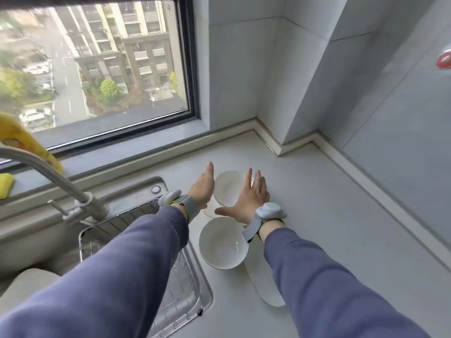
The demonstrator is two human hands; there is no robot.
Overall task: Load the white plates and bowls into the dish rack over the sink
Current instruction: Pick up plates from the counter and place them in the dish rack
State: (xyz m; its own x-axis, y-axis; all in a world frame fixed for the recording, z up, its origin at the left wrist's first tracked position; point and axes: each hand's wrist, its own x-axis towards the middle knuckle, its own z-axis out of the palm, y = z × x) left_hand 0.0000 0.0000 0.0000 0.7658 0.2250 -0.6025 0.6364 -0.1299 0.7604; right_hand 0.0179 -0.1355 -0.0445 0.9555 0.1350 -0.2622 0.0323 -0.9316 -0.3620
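Note:
Two white bowls stand on the grey counter right of the sink. The far bowl point(228, 187) lies between my two hands. My left hand point(202, 187) is flat and open at its left side. My right hand point(249, 198) is open at its right side, fingers spread, thumb pointing left. The near bowl point(223, 242) sits below my right wrist. A white plate point(264, 281) lies flat under my right forearm, partly hidden. Another plate edge point(210, 212) shows between the bowls. The wire dish rack point(180, 276) sits in the sink, mostly covered by my left arm.
A steel faucet point(63, 184) arches over the sink at the left. A yellow sponge point(6, 185) and a yellow bottle point(22, 140) rest on the window sill. Tiled walls form a corner at the back right of the counter point(329, 203).

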